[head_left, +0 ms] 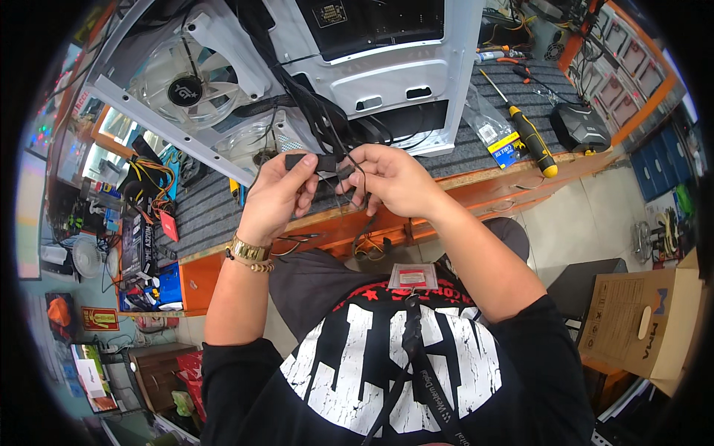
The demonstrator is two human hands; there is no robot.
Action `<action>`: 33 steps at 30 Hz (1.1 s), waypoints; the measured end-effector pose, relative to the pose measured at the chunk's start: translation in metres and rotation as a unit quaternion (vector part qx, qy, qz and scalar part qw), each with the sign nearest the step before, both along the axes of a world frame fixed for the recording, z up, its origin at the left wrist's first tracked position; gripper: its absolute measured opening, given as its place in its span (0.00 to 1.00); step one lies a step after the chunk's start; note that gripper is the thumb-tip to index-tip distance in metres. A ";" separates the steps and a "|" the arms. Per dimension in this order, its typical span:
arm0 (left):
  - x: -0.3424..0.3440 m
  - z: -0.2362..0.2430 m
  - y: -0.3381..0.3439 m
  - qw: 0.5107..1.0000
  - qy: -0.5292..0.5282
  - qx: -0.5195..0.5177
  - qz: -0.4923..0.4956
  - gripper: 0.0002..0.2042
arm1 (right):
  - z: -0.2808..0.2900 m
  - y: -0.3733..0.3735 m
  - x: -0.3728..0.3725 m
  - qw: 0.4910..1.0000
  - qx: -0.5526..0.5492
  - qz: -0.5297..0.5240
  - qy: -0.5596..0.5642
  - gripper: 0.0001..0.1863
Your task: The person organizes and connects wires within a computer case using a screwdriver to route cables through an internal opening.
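Both hands are at the front edge of a white computer case (387, 74), below its bundle of black cables (290, 89). My left hand (286, 186) grips a black cable connector (321, 163) between thumb and fingers. My right hand (387, 178) pinches a smaller black connector (344, 172) on thin cables, touching or very close to the left one; whether the two are joined I cannot tell. Clear fans (184, 91) with white frames are in the case, above and left of my hands.
The grey mat (204, 219) bears a yellow-black screwdriver (532, 141), a cable-tie bag (498, 137), a black boxy object (580, 125) and pliers (520, 73) at right, tangled cables (149, 175) at left. A cardboard box (632, 320) stands lower right, an orange drawer front (483, 201) below the bench edge.
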State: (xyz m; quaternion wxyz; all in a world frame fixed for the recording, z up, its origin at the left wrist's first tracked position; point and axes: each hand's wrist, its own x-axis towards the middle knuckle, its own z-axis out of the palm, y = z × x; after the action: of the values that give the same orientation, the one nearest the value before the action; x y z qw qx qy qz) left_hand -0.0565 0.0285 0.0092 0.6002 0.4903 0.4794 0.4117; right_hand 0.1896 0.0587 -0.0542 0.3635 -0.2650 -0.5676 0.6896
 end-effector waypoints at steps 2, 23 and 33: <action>0.000 -0.006 0.000 0.999 -0.041 -0.015 -0.005 0.11 | -0.006 0.002 -0.003 1.000 0.011 -0.001 0.027 0.13; 0.002 -0.006 0.000 0.999 0.002 0.030 0.015 0.10 | -0.015 0.013 0.010 0.996 0.018 0.068 0.054 0.14; 0.008 0.005 0.000 0.986 0.157 0.064 0.013 0.14 | -0.018 0.017 0.008 0.996 0.002 0.067 0.055 0.12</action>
State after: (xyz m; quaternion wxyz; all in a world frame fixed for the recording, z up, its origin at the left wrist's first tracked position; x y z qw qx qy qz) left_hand -0.0487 0.0280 0.0141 0.4795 0.5796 0.5467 0.3677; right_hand 0.1973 0.0761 -0.0719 0.3477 -0.1876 -0.5647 0.7245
